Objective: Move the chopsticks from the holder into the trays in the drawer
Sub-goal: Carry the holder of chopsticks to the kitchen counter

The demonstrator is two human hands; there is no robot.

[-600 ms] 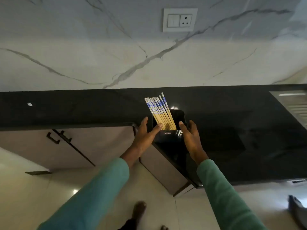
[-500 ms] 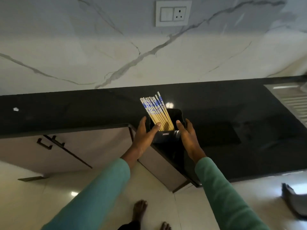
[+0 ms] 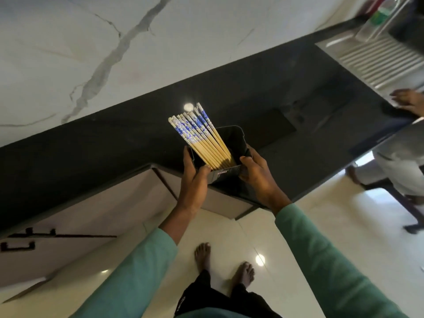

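A black rectangular holder stands at the front edge of the black countertop. Several wooden chopsticks with blue-and-white patterned tops lean to the left inside it. My left hand grips the holder's left side, thumb on its front rim. My right hand grips the right side, fingers wrapped around the corner. The drawer and its trays are not visible.
Beige cabinet fronts with dark handles run under the counter at left. A steel sink drainboard lies at far right, where another person's hand rests on the counter. My bare feet stand on the glossy tiled floor.
Both hands have closed onto the holder's sides; before they were just reaching it. The view has tilted and come closer, bringing the sink and another person into view.
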